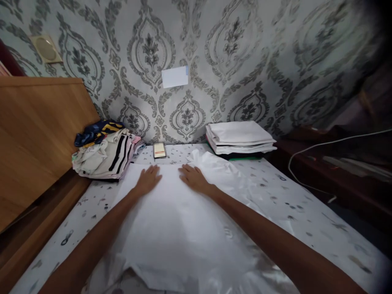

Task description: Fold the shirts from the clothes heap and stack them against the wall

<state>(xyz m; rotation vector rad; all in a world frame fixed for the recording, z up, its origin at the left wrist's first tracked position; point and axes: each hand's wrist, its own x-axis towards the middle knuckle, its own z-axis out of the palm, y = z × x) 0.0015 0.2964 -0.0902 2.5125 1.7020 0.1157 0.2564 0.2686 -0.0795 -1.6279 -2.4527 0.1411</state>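
A white garment (171, 220) lies spread over the patterned bedsheet, its far part fairly smooth and its right side and near edge wrinkled. Flat on its far left part rests my left hand (148, 179), fingers stretched out. My right hand (193, 178) is also laid on the cloth near its far edge, with the fingers spread. A gap of bare white cloth separates the two hands. Neither hand grips anything. A bunched fold (211, 161) of white cloth sits beyond my right hand.
A pile of mixed folded clothes (105, 153) stands at the left by a wooden board (45, 139). Folded white cloths (240, 136) are stacked at the back right. A small card-like box (159, 150) lies by the wall. At the right, a white cable (294, 157) hangs over dark furniture.
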